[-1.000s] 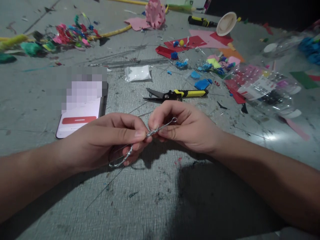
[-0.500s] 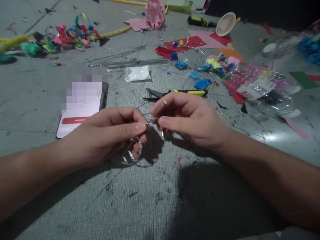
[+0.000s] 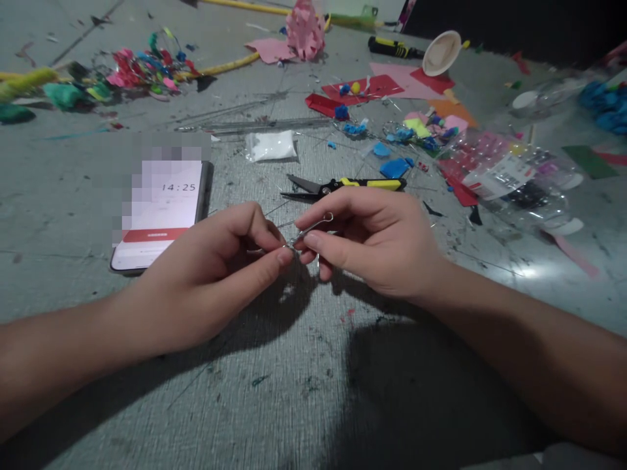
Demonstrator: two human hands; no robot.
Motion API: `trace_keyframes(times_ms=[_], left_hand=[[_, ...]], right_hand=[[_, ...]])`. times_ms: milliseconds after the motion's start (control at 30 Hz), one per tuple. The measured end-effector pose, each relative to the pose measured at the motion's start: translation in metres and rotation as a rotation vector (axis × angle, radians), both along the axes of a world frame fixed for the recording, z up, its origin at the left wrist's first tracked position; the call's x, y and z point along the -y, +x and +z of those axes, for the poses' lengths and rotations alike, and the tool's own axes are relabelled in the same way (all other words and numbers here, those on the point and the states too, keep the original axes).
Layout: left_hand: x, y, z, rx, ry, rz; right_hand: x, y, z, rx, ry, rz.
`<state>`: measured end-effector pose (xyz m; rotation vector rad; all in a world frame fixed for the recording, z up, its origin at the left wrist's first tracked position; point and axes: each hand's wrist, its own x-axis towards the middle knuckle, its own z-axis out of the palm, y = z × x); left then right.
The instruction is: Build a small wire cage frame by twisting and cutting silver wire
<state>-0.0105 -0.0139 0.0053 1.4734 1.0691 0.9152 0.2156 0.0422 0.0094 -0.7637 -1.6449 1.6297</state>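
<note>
A grey, scuffed tabletop (image 3: 274, 418) spreads under everything, with yellow-handled snips (image 3: 337, 187) lying near its middle, their blades parted. On the near side of the snips are two bare hands: the left hand (image 3: 220, 274) to the near left, the right hand (image 3: 377, 238) just in front, hiding the lower edge of the handles from view. Crumpled clear plastic packaging (image 3: 509, 176) with a white label lies to the right of the snips. To their left is a smartphone (image 3: 161, 215), its screen lit and reading 14:25, the upper part blurred out. Well beyond the snips stands a pink cut-paper flower (image 3: 304, 32); a cream cup (image 3: 441, 53) tilts on the far right side of them. A clear packet (image 3: 272, 145) with white contents lies just beyond the blades, and a flat blue piece (image 3: 396, 168) just beyond the handles.

Smallest is a twisted silver wire (image 3: 311, 228), on the near side of the snips, ending in a small loop. The left thumb and forefinger pinch its lower end. The right fingers curl narrowly about it, the thumb near the forefinger; how firmly they grip, I cannot tell.
</note>
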Motion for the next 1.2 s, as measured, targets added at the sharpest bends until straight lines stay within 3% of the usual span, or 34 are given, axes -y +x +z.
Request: trace_keyframes(times_ms=[133, 267, 400, 533, 933, 1067, 1200], left_hand=[[-0.003, 0.001, 0.003, 0.127, -0.139, -0.034], [-0.006, 0.002, 0.007, 0.126, -0.214, -0.108], [-0.006, 0.002, 0.008, 0.151, -0.277, -0.096], [-0.007, 0.003, 0.008, 0.166, -0.306, -0.109], [0.007, 0.006, 0.011, -0.125, 0.178, -0.002], [0.009, 0.004, 0.008, -0.243, 0.337, 0.01], [0.008, 0.004, 0.007, -0.311, 0.395, 0.053]], right_hand=[[-0.002, 0.002, -0.001, -0.051, 0.028, 0.044], [-0.004, 0.005, -0.002, -0.074, 0.091, 0.094], [-0.003, 0.007, -0.002, -0.078, 0.116, 0.14], [0.002, 0.005, -0.003, -0.045, 0.102, 0.082], [0.032, -0.014, -0.009, -0.129, -0.032, -0.188], [0.037, -0.018, -0.006, -0.087, -0.079, -0.21], [0.028, -0.012, -0.006, -0.026, 0.036, -0.173]])
